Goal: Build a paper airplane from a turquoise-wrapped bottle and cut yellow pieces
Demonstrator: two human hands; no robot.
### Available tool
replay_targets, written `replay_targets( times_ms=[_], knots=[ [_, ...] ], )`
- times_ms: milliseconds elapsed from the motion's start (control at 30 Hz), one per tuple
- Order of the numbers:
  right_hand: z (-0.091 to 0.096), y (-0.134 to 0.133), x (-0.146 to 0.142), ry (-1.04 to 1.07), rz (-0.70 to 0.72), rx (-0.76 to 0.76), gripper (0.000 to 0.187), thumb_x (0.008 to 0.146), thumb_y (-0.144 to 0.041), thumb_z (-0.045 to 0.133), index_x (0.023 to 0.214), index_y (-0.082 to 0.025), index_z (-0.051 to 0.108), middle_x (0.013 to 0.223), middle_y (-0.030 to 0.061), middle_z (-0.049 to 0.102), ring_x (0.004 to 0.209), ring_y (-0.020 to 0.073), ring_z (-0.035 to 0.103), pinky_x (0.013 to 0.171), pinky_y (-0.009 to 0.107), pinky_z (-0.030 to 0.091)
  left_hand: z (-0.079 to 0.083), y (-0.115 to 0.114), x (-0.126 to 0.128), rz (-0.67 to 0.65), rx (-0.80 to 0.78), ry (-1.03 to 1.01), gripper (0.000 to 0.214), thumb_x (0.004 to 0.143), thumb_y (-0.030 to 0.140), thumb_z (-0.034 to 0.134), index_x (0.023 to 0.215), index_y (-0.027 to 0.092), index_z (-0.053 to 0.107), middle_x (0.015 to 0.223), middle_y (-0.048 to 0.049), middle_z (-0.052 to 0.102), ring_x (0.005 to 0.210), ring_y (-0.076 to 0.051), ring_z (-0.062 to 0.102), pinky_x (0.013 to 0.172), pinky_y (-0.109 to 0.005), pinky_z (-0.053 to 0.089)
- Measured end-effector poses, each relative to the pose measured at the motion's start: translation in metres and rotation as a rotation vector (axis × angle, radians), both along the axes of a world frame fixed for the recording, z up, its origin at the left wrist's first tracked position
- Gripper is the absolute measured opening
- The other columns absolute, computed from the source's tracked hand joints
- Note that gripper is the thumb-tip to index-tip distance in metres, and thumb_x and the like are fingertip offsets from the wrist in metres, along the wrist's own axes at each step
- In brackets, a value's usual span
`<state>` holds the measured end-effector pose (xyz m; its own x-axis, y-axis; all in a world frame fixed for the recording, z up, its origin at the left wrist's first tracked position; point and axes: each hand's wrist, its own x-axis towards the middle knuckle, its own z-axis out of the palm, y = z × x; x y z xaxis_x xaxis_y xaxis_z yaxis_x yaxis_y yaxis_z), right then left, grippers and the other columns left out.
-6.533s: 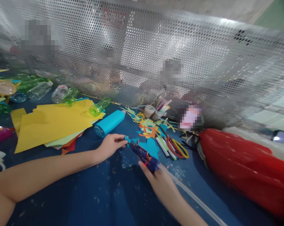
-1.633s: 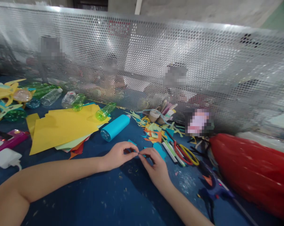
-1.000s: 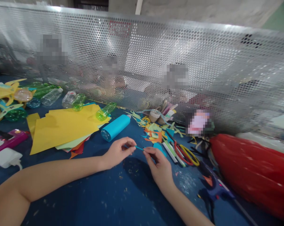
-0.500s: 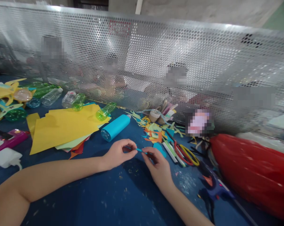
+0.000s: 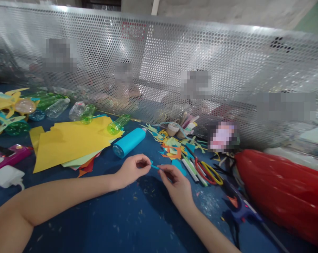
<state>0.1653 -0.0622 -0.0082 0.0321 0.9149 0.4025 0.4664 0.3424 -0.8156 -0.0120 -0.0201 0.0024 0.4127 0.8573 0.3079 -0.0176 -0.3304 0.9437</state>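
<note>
We face a perforated metal panel (image 5: pixel 159 70), with red marks (image 5: pixel 134 30) too blurred to read, edging our blue table (image 5: pixel 95 221). Its speckled top spreads nearest us, left of the red bag (image 5: pixel 285 189). Our left hand (image 5: pixel 131 171) and right hand (image 5: pixel 177 184), thumbs to fingertips, pinch a thin blue strip (image 5: pixel 155 167) between them.

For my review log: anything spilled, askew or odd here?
Loose paper scraps lie strewn in front of the perforated screen, unlike the stacked yellow sheets, and pale flecks litter the blue tabletop. The blue strip between the left hand and right hand shows no clear damage.
</note>
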Motion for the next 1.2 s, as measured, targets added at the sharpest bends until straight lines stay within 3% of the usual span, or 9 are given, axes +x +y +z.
replay_targets(
  times_ms=[200,333,467,567,700,900,1000,1200],
  knots=[
    [0.002,0.002,0.001,-0.12,0.015,-0.033,0.019,0.08,-0.035,0.056,0.088,-0.02,0.064,0.083,0.0044,0.069,0.074,0.0187,0.065,0.071,0.031,0.053,-0.007,0.004,0.001,-0.002,0.004,-0.008,0.008,0.077,0.022,0.056,0.081,0.015,0.057,0.079,-0.0018,0.058,0.076,-0.014,0.056,0.074,-0.027,0.047],
    [0.007,0.011,0.02,-0.135,-0.097,-0.045,0.025,0.079,-0.041,0.055,0.088,-0.02,0.064,0.08,0.0055,0.07,0.072,0.02,0.066,0.07,0.033,0.053,-0.008,0.007,0.001,0.084,0.043,0.008,0.017,0.083,0.025,0.05,0.096,0.017,0.057,0.088,-0.0034,0.061,0.08,-0.015,0.059,0.075,-0.029,0.049],
    [0.015,0.026,0.058,-0.18,-0.322,-0.035,0.029,0.075,-0.044,0.056,0.086,-0.018,0.064,0.079,0.0075,0.07,0.072,0.0219,0.066,0.069,0.034,0.052,-0.005,0.007,0.0,0.164,0.247,0.274,0.017,0.08,0.019,0.051,0.094,0.018,0.062,0.099,-0.0063,0.063,0.095,-0.019,0.058,0.088,-0.033,0.045],
    [0.018,0.033,0.082,-0.322,-0.384,-0.074,0.027,0.073,-0.043,0.055,0.079,-0.019,0.065,0.073,0.0071,0.071,0.068,0.0225,0.066,0.065,0.032,0.05,-0.007,0.005,0.001,0.174,0.345,0.476,0.029,0.078,0.018,0.054,0.105,0.017,0.061,0.115,-0.0093,0.06,0.114,-0.023,0.05,0.101,-0.04,0.036],
    [0.014,0.033,0.091,-0.54,-0.426,-0.117,0.023,0.075,-0.037,0.052,0.079,-0.021,0.067,0.073,0.0058,0.071,0.067,0.0222,0.066,0.06,0.03,0.047,-0.013,0.003,0.003,0.152,0.39,0.67,0.043,0.08,0.019,0.05,0.122,0.019,0.052,0.132,-0.0096,0.048,0.128,-0.028,0.035,0.108,-0.048,0.022],
    [0.011,0.031,0.086,-0.836,-0.499,-0.1,0.02,0.078,-0.033,0.05,0.078,-0.023,0.067,0.073,0.0056,0.069,0.069,0.0226,0.063,0.054,0.028,0.04,-0.016,0.005,0.001,0.158,0.455,0.679,0.041,0.081,0.014,0.045,0.12,0.018,0.053,0.115,-0.0092,0.056,0.114,-0.024,0.045,0.1,-0.043,0.035],
    [0.008,0.031,0.087,-0.928,-0.471,-0.054,0.018,0.079,-0.032,0.052,0.074,-0.024,0.067,0.07,0.0053,0.068,0.073,0.0246,0.06,0.057,0.03,0.04,-0.016,0.006,0.001,0.161,0.438,0.688,0.042,0.08,0.013,0.045,0.121,0.017,0.053,0.108,-0.0095,0.055,0.106,-0.024,0.045,0.094,-0.04,0.04],
    [0.006,0.032,0.083,-0.879,-0.398,0.222,0.027,0.084,-0.035,0.046,0.075,-0.02,0.066,0.077,0.0075,0.07,0.074,0.0246,0.059,0.073,0.036,0.043,-0.016,0.006,0.0,0.167,0.404,0.716,0.036,0.082,0.017,0.047,0.116,0.017,0.059,0.097,-0.0089,0.055,0.098,-0.024,0.046,0.088,-0.039,0.042]
  ],
)
